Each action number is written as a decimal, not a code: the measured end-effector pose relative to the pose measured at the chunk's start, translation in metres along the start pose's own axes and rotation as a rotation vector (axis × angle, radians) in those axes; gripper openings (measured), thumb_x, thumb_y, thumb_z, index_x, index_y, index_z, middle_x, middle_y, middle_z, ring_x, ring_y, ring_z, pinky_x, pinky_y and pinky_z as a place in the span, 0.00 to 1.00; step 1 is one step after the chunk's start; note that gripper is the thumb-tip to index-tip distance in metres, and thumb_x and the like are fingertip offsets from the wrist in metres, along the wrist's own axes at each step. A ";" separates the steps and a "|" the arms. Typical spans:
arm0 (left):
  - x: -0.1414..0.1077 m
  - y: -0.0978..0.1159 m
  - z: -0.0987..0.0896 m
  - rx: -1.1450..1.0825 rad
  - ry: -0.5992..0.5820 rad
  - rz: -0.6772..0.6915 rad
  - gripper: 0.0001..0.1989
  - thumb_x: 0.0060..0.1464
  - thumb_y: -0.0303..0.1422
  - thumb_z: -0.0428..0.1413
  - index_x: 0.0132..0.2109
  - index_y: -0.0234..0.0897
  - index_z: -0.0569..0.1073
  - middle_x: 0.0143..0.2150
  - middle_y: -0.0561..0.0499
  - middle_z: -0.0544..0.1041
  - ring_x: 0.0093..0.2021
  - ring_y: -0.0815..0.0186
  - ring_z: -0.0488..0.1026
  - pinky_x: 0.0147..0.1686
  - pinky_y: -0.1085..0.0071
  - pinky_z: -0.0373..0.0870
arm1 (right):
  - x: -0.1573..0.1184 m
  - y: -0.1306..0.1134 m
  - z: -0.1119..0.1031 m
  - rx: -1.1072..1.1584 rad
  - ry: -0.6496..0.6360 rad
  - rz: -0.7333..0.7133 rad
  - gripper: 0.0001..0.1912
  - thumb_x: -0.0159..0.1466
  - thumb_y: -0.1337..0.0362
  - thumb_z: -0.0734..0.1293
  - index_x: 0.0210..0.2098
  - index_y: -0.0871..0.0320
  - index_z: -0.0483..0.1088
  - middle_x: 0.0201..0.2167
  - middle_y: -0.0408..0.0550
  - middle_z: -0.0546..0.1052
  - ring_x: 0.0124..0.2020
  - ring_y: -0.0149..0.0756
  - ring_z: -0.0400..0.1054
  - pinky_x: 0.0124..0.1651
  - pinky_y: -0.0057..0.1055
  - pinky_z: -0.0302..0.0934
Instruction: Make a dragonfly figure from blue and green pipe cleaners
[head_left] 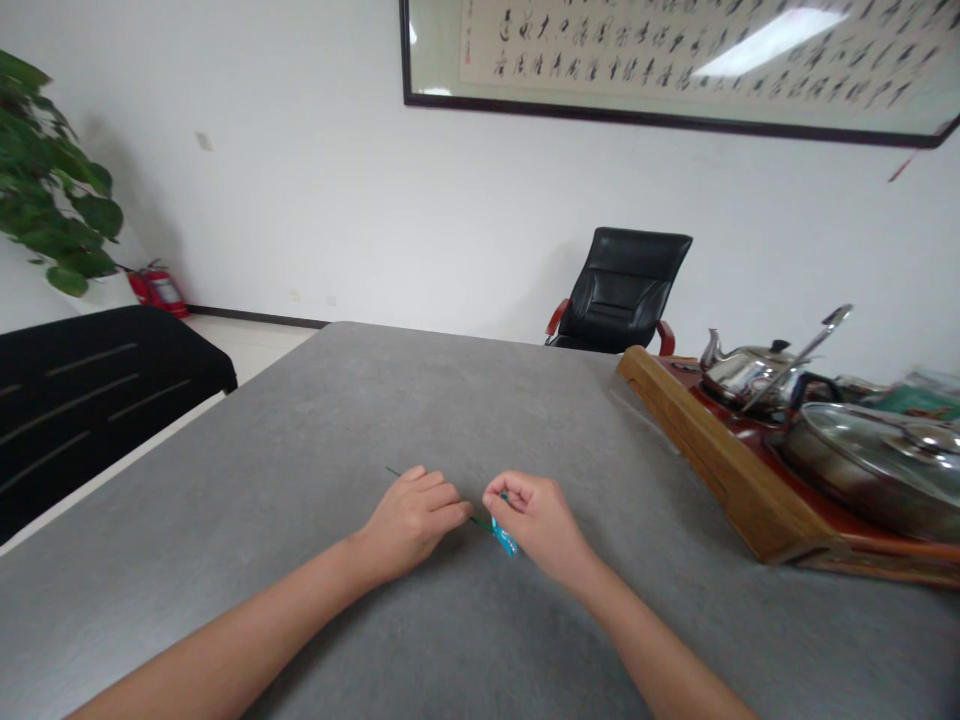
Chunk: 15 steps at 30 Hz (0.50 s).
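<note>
Both my hands rest over a grey stone-look table (300,470), close together near the middle of the view. A thin green stem (477,520) runs under my left hand (411,522), and its far tip sticks out past the knuckles. My left hand's fingers are curled around it. My right hand (534,525) is closed, with a bit of green showing between its fingers. A small shiny blue piece (504,537) sits just below those fingers, partly hidden by them.
On the right stands a wooden tea tray (720,460) with a steel kettle (742,370) and a glass-lidded steel pot (870,460). A black seat (90,390) lies left of the table, and a black office chair (619,295) stands beyond it.
</note>
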<state>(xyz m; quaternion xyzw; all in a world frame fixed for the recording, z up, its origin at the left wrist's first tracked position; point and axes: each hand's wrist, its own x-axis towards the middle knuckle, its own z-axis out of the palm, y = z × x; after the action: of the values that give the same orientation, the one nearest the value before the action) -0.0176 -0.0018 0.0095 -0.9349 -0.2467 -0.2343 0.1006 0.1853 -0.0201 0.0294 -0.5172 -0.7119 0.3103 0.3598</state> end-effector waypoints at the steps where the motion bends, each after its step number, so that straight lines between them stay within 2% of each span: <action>1: 0.000 -0.001 0.001 0.002 0.010 -0.020 0.12 0.63 0.27 0.43 0.40 0.38 0.72 0.27 0.52 0.71 0.30 0.66 0.62 0.30 0.67 0.51 | -0.002 -0.003 0.000 -0.083 0.022 -0.048 0.08 0.59 0.64 0.63 0.24 0.57 0.70 0.13 0.36 0.56 0.17 0.27 0.49 0.23 0.27 0.42; 4: -0.002 -0.003 0.003 0.016 0.047 -0.101 0.12 0.62 0.26 0.44 0.41 0.38 0.72 0.27 0.51 0.71 0.29 0.65 0.62 0.29 0.68 0.52 | -0.009 -0.013 0.001 -0.276 0.058 -0.201 0.08 0.61 0.65 0.62 0.27 0.56 0.71 0.18 0.40 0.66 0.20 0.29 0.57 0.26 0.27 0.47; 7: -0.003 -0.004 0.006 0.008 0.088 -0.183 0.12 0.62 0.26 0.44 0.40 0.37 0.73 0.27 0.51 0.71 0.29 0.65 0.63 0.28 0.70 0.55 | -0.013 -0.017 0.004 -0.391 0.036 -0.287 0.09 0.63 0.66 0.60 0.30 0.56 0.71 0.23 0.44 0.72 0.23 0.32 0.63 0.30 0.28 0.50; 11: -0.006 -0.003 0.009 -0.080 0.089 -0.308 0.12 0.63 0.27 0.44 0.41 0.36 0.73 0.29 0.51 0.71 0.30 0.66 0.66 0.29 0.73 0.60 | -0.016 -0.015 0.009 -0.545 -0.012 -0.318 0.09 0.64 0.68 0.58 0.32 0.57 0.70 0.28 0.48 0.76 0.29 0.35 0.69 0.32 0.30 0.51; 15: -0.008 -0.001 0.011 -0.156 0.056 -0.411 0.12 0.63 0.29 0.43 0.43 0.37 0.72 0.31 0.51 0.70 0.31 0.68 0.68 0.30 0.75 0.63 | -0.016 -0.011 0.015 -0.697 -0.018 -0.325 0.10 0.64 0.70 0.58 0.30 0.58 0.69 0.26 0.48 0.76 0.28 0.36 0.69 0.31 0.30 0.50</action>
<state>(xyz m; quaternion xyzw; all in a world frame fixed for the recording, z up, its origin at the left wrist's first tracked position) -0.0198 -0.0011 -0.0035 -0.8629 -0.4105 -0.2944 -0.0151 0.1704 -0.0394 0.0266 -0.4864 -0.8503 -0.0070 0.2007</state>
